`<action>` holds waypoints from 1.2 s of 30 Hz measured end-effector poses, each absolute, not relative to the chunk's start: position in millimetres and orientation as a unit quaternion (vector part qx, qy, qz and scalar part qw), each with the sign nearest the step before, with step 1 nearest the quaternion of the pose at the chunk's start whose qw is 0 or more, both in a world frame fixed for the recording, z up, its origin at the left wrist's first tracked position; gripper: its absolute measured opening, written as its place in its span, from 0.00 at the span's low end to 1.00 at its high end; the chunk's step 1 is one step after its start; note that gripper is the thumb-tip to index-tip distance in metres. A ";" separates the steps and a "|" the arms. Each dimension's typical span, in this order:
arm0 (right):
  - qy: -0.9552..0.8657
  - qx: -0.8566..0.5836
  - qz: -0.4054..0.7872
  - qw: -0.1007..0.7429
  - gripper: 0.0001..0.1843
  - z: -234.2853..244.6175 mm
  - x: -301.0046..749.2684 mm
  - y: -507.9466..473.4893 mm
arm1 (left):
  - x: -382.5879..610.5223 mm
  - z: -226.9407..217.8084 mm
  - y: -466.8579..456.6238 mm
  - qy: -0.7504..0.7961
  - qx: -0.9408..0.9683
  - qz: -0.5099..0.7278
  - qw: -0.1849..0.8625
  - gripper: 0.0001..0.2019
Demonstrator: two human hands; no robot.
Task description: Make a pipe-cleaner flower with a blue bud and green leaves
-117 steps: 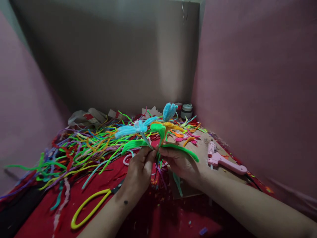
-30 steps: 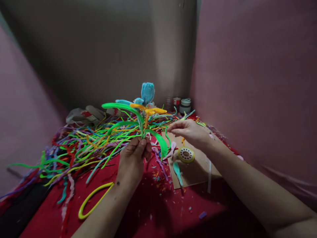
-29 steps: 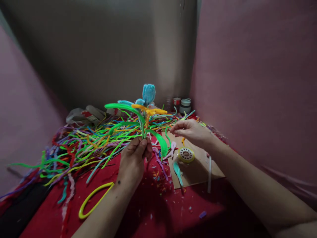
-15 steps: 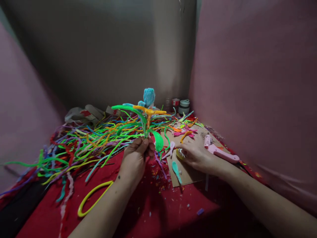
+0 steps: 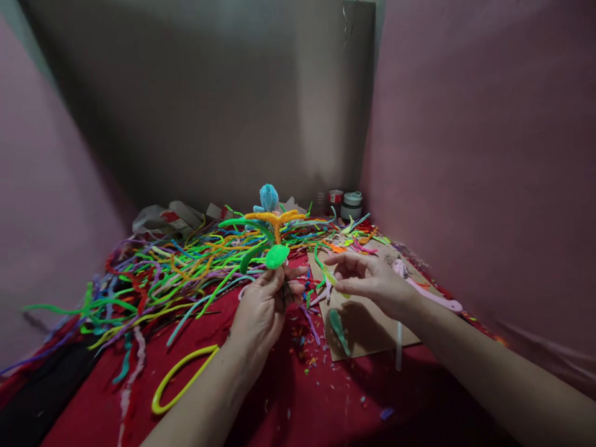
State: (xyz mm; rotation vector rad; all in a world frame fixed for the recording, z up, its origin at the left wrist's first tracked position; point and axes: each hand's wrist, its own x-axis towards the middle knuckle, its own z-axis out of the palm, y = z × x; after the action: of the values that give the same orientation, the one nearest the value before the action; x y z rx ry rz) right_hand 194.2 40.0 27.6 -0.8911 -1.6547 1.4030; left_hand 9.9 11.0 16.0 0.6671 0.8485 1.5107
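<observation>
My left hand [image 5: 263, 304] is closed around the thin stems of a fuzzy pipe-cleaner flower. It has a blue bud [image 5: 269, 197], an orange forked piece [image 5: 277, 217] and green leaves [image 5: 278, 256]. Some of the left fingers stretch out to the right behind the stems. My right hand [image 5: 367, 282] hovers over the cardboard with thumb and fingers curved around a yellowish roll, apparently tape [image 5: 331, 277], seen nearly edge-on and partly hidden. Beneath that hand, a teal leaf-shaped piece [image 5: 339, 332] lies on the cardboard [image 5: 372, 338].
A large heap of coloured pipe cleaners [image 5: 186, 267] spreads across the red cloth [image 5: 261, 397]. At right lies a pink-handled tool [image 5: 435, 297]. A yellow loop [image 5: 162, 385] is near my left forearm. A lidded jar [image 5: 351, 205] and a plastic bag [image 5: 162, 217] stand behind.
My right hand has lifted from the cardboard with the yellowish roll. The flower has turned and dropped slightly in my left hand, its leaf swinging in front of the stems. The view has shifted a little.
</observation>
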 end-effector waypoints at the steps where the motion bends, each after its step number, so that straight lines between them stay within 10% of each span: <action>1: -0.647 -0.344 0.557 0.390 0.20 29.8 190.0 40.2 | 10.4 16.3 10.3 0.364 0.291 0.651 0.599 0.01; 36: -0.696 -0.349 0.509 0.367 0.12 30.4 177.4 42.7 | 18.8 17.6 5.4 0.401 0.387 0.650 0.516 0.05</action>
State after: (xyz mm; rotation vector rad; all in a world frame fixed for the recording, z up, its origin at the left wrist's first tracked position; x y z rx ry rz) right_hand 177.4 42.7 30.4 -0.8953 -1.7878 1.3082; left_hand 18.8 5.4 17.6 0.9294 0.9625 1.5612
